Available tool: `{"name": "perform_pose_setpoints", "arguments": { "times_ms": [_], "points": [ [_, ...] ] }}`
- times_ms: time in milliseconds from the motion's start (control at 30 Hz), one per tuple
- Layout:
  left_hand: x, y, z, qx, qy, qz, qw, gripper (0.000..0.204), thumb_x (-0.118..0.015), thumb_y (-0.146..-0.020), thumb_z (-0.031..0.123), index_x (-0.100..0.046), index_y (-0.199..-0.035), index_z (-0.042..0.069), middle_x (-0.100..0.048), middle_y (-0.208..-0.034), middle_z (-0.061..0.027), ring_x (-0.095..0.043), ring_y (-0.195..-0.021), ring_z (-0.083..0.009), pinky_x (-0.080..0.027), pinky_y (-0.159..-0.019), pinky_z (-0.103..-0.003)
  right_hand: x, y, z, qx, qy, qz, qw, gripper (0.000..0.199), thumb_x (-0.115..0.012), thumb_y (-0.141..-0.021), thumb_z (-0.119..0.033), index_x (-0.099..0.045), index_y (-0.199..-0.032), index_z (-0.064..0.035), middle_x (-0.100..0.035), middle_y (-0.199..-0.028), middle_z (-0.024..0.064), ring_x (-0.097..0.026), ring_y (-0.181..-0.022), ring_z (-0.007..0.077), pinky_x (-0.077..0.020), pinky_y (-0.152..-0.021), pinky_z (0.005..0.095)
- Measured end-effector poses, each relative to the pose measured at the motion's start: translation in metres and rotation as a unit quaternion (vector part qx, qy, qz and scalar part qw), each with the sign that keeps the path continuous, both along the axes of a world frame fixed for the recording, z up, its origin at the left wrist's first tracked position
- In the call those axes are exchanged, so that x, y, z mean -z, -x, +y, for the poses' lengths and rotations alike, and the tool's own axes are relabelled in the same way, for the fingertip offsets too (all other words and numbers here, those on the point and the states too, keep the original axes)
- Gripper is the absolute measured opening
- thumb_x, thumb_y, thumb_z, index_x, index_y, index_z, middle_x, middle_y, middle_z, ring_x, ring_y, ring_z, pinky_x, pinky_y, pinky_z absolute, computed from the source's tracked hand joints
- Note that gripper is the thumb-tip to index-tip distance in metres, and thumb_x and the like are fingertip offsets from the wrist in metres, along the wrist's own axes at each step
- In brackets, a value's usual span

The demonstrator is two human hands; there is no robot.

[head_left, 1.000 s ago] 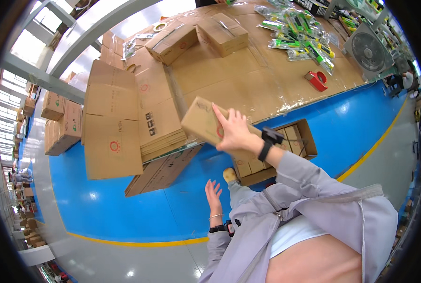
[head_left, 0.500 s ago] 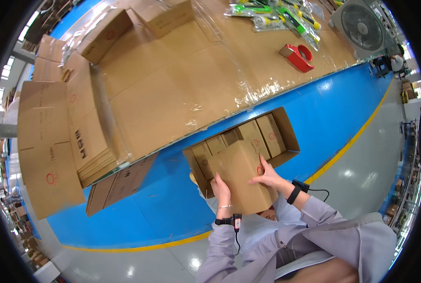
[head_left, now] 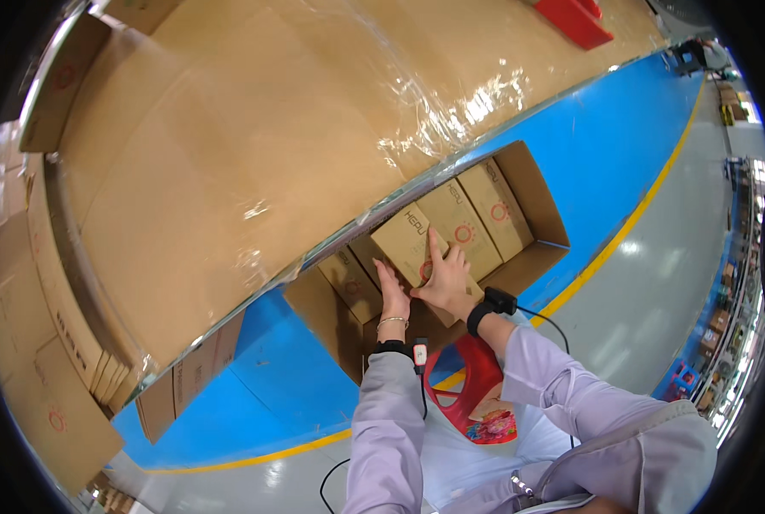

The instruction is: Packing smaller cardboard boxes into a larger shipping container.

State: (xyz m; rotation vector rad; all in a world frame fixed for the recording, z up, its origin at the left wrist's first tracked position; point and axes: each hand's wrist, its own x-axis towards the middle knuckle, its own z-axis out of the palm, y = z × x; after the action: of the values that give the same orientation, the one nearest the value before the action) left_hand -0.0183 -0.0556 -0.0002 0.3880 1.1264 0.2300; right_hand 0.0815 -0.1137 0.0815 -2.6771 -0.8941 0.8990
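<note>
A small brown cardboard box [head_left: 402,242] sits tilted partly inside an open carton [head_left: 324,319], between my two hands. My left hand [head_left: 391,295] presses its fingers along the near left side of the box. On its right part rests my right hand [head_left: 448,281], index finger stretched over the top and thumb toward the left hand. Similar closed boxes stand in the carton: one at the right end [head_left: 495,214], one beside it [head_left: 458,221], and one at the left [head_left: 348,281]. The held box's underside is hidden.
A cardboard-covered table [head_left: 228,128] runs along the carton's far side. On it lies a red tape dispenser [head_left: 578,24]. Flattened cartons [head_left: 48,377] are stacked at the left, with folded cardboard [head_left: 189,368] below the table edge. A red stool [head_left: 464,385] stands close to me.
Both hands have lowered the small box away from me into the carton among the other boxes. My view has moved closer to the carton, and the red stool now shows.
</note>
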Motion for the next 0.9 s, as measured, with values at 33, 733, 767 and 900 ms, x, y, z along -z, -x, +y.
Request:
{"name": "perform_pose_setpoints", "arguments": {
  "times_ms": [33, 733, 767, 900],
  "points": [
    [-0.001, -0.014, -0.005, 0.011, 0.014, -0.002, 1.000, 0.089, -0.024, -0.088, 0.074, -0.017, -0.150, 0.010, -0.022, -0.154, -0.0110, -0.030, -0.137, -0.0265, -0.027, -0.109, -0.044, 0.013, -0.005, -0.008, 0.011, 0.014, -0.002, 1.000, 0.127, -0.085, -0.048, -0.033, -0.012, -0.151, -0.0209, -0.040, -0.116, 0.0246, -0.038, -0.111, 0.0424, -0.0320, -0.088, 0.0515],
    [0.122, -0.011, -0.031, 0.320, -0.325, 0.114, 0.883, 0.058, -0.056, -0.094, 0.029, -0.036, -0.140, 0.002, -0.046, -0.135, -0.0207, -0.043, -0.127, -0.0280, -0.035, -0.104, -0.035, 0.146, -0.075, -0.036, -0.168, -0.131, 0.127, 0.969, 0.062, -0.053, -0.073, -0.030, -0.048, -0.129, -0.0040, -0.045, -0.134, 0.0226, -0.040, -0.122, 0.0418, -0.0194, -0.109, 0.0557],
    [0.141, 0.014, -0.039, 0.335, -0.324, 0.160, 0.870, 0.048, -0.052, -0.094, 0.037, -0.053, -0.124, 0.000, -0.057, -0.122, -0.0234, -0.050, -0.120, -0.0339, -0.040, -0.100, -0.041, 0.160, -0.075, -0.034, -0.201, 0.005, 0.197, 0.960, 0.054, -0.053, -0.074, -0.031, -0.056, -0.121, -0.0041, -0.052, -0.127, 0.0214, -0.044, -0.117, 0.0411, -0.0242, -0.107, 0.0544],
    [0.131, -0.002, -0.053, 0.349, -0.321, 0.207, 0.856, 0.050, -0.052, -0.093, 0.039, -0.052, -0.125, 0.000, -0.058, -0.118, -0.0248, -0.052, -0.114, -0.0372, -0.042, -0.096, -0.043, 0.139, -0.079, -0.031, -0.174, -0.061, 0.102, 0.978, 0.050, -0.052, -0.075, -0.030, -0.058, -0.117, -0.0046, -0.054, -0.123, 0.0208, -0.045, -0.116, 0.0407, -0.0260, -0.106, 0.0536]
  ]
}}
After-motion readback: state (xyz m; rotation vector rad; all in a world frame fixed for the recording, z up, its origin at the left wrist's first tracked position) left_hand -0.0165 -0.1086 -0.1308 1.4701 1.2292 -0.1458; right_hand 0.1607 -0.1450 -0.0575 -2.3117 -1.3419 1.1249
